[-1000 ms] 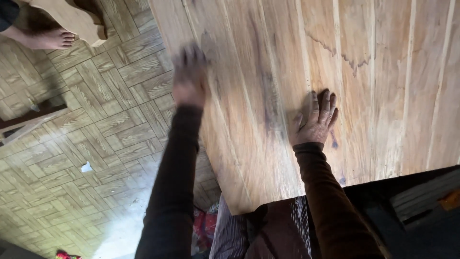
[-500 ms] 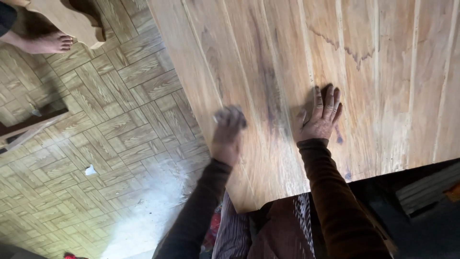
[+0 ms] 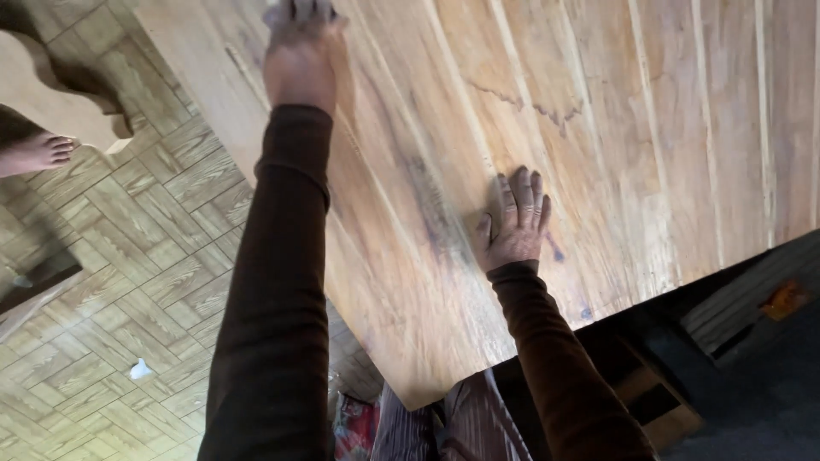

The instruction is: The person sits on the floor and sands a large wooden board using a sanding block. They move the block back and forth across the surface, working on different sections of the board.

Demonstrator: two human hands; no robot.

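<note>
Closest to the person, patterned cloth (image 3: 444, 427) covers the lap, right under the near corner of a big pale wooden panel (image 3: 649, 128) that fills most of the view and runs away up and to the right. Its surface is made of long glued boards, with a dark jagged crack line and some greyish smudges down the middle.

The right hand (image 3: 515, 224) lies flat on the panel near that corner, palm down, fingers straight and held close together, thumb a little apart, nothing gripped. The dark brown sleeve (image 3: 555, 367) runs back from it toward the body.

To the right, below the panel's edge, dark planks (image 3: 752, 299) lie in shadow on the ground.

The left arm stretches far forward along the panel's left side. The left hand (image 3: 299, 60) sits at the top edge of the view, fingers curled down over something pale pressed on the wood; it is cut off by the frame, so I cannot tell what it is.

To the left lies a parquet floor (image 3: 111, 282) with a small white scrap (image 3: 139, 370) on it. Farther off, another person's bare foot (image 3: 38, 152) rests beside a cut, curved piece of light wood (image 3: 60, 94).
</note>
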